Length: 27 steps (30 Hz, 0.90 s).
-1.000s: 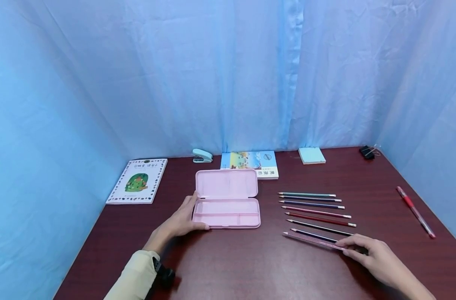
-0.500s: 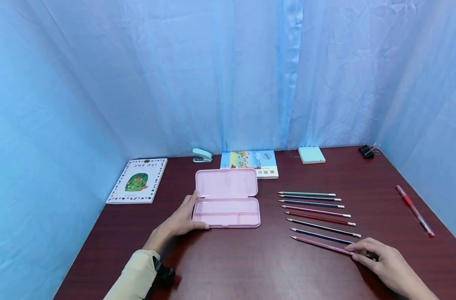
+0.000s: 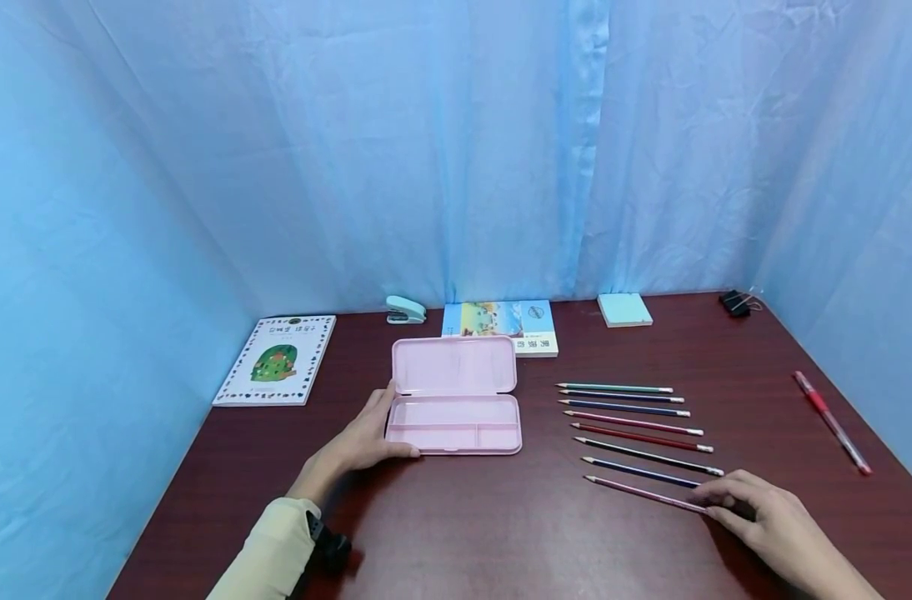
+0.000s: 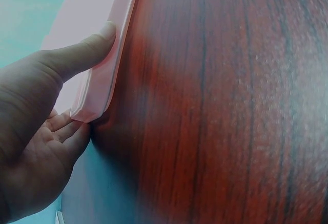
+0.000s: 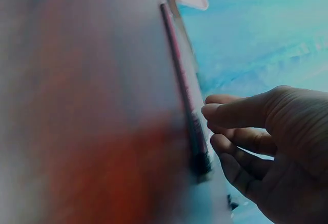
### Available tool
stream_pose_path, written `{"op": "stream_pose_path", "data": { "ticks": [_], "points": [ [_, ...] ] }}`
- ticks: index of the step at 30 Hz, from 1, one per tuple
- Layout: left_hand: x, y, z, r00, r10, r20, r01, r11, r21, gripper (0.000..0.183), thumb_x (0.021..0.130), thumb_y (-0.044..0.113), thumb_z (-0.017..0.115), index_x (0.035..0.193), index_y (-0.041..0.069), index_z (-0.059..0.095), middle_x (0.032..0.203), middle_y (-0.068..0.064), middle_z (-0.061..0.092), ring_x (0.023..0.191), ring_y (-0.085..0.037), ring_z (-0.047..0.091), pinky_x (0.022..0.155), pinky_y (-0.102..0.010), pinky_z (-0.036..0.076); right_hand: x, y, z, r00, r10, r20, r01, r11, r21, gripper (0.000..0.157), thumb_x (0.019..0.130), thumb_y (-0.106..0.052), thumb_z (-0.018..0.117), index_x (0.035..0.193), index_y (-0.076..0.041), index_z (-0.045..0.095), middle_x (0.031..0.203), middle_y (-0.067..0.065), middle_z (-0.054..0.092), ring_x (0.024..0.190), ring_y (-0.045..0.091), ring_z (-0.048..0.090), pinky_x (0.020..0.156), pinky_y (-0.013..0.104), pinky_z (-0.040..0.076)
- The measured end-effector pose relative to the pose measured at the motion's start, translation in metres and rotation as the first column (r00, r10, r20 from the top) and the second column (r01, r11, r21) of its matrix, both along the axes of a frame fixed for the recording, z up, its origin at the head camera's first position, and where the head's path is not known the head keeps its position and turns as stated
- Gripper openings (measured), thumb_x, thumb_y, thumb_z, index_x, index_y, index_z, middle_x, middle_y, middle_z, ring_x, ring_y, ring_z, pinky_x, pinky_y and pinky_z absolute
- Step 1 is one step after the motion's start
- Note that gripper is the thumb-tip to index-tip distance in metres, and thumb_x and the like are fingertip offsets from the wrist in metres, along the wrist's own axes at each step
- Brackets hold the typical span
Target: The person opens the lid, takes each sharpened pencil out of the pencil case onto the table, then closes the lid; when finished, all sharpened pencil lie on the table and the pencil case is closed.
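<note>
An opened pink pencil case (image 3: pixel 453 439) lies on the table, its lid (image 3: pixel 454 367) folded back and its compartments bare. My left hand (image 3: pixel 362 437) holds the case's left end, thumb along the front edge and fingers round the side; the left wrist view shows this grip on the case (image 4: pixel 100 88). To the right, several pencils (image 3: pixel 632 432) lie in a slanting row, points leftward. At the eraser end of the nearest one, a pink pencil (image 3: pixel 639 492), are the fingertips of my right hand (image 3: pixel 764 517). In the right wrist view the bent, loose fingers stand beside the pencil (image 5: pixel 179 75).
A white picture book (image 3: pixel 276 362) lies at the left, a stapler (image 3: pixel 406 310) at the back. Behind the case is another book (image 3: pixel 538 342). Sticky notes (image 3: pixel 624 309), a binder clip (image 3: pixel 737 303) and a red pen (image 3: pixel 831 422) are at the right. Blue curtains (image 3: pixel 456 150) enclose the table.
My right hand has moved the pink pencil rightward and toward me, down into line below the row, and its fingers have loosened from it. The left hand and case have stayed put.
</note>
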<state>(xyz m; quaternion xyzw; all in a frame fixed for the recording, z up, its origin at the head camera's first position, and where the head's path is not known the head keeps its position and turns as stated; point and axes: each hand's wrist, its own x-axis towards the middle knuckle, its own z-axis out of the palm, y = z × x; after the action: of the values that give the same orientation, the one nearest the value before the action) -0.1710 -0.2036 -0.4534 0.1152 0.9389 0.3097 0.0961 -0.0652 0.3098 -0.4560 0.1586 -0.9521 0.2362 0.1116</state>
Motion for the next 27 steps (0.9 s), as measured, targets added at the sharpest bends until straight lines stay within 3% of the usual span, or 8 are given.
{"op": "stream_pose_path", "data": {
  "ticks": [6,9,14,18,23,27],
  "points": [
    [0.0,0.0,0.0,1.0,0.004,0.017,-0.004,1.0,-0.007,0.12,0.064,0.052,0.078,0.15,0.014,0.003,0.143,-0.006,0.025,0.123,-0.021,0.034,0.104,-0.041,0.03,-0.019,-0.025,0.017,0.992,0.085,-0.094,-0.086,0.996,-0.013,0.032,0.069,-0.003,0.077,0.09,-0.025,0.068,0.082,-0.017,0.054,0.069,-0.002,0.047,0.059,0.016,0.038],
    [0.0,0.0,-0.001,1.0,0.004,0.013,-0.004,1.0,-0.006,0.12,0.064,0.053,0.078,0.15,0.014,0.003,0.143,-0.007,0.025,0.123,-0.021,0.034,0.104,-0.042,0.03,-0.033,-0.046,0.027,0.982,0.154,-0.109,-0.157,0.987,-0.018,0.03,0.071,-0.002,0.076,0.092,-0.022,0.068,0.087,-0.015,0.057,0.072,0.001,0.052,0.061,0.021,0.044],
    [0.0,0.0,0.0,1.0,0.012,0.017,-0.012,1.0,-0.01,0.119,0.064,0.052,0.078,0.15,0.015,0.004,0.143,-0.007,0.026,0.122,-0.021,0.034,0.103,-0.042,0.031,-0.059,-0.088,0.038,0.958,0.269,-0.101,-0.276,0.959,-0.061,0.03,0.075,-0.004,0.073,0.097,-0.023,0.068,0.094,-0.009,0.061,0.08,0.006,0.058,0.066,0.028,0.048],
    [0.0,-0.001,0.0,1.0,0.012,0.022,-0.012,1.0,-0.01,0.119,0.065,0.05,0.078,0.15,0.015,0.004,0.144,-0.007,0.025,0.123,-0.021,0.033,0.104,-0.042,0.03,-0.082,-0.123,0.042,0.947,0.315,-0.07,-0.321,0.941,-0.11,0.026,0.079,-0.009,0.071,0.101,-0.023,0.067,0.1,-0.007,0.061,0.084,0.011,0.059,0.068,0.031,0.048],
    [0.0,0.0,0.0,1.0,0.005,0.018,-0.005,1.0,-0.014,0.119,0.064,0.051,0.078,0.149,0.014,0.004,0.144,-0.008,0.024,0.124,-0.021,0.033,0.104,-0.042,0.03,-0.11,-0.158,0.038,0.953,0.3,0.038,-0.288,0.938,-0.193,0.022,0.083,-0.012,0.068,0.105,-0.014,0.067,0.097,0.0,0.061,0.081,0.013,0.056,0.07,0.033,0.049],
    [0.0,0.0,0.001,1.0,0.004,0.011,-0.004,1.0,-0.005,0.119,0.064,0.05,0.079,0.149,0.013,0.004,0.143,-0.008,0.025,0.124,-0.021,0.034,0.103,-0.042,0.031,-0.129,-0.179,0.032,0.969,0.207,0.138,-0.165,0.949,-0.268,0.026,0.084,-0.013,0.066,0.109,-0.006,0.062,0.095,0.006,0.062,0.082,0.014,0.056,0.073,0.034,0.049]
  ]
}}
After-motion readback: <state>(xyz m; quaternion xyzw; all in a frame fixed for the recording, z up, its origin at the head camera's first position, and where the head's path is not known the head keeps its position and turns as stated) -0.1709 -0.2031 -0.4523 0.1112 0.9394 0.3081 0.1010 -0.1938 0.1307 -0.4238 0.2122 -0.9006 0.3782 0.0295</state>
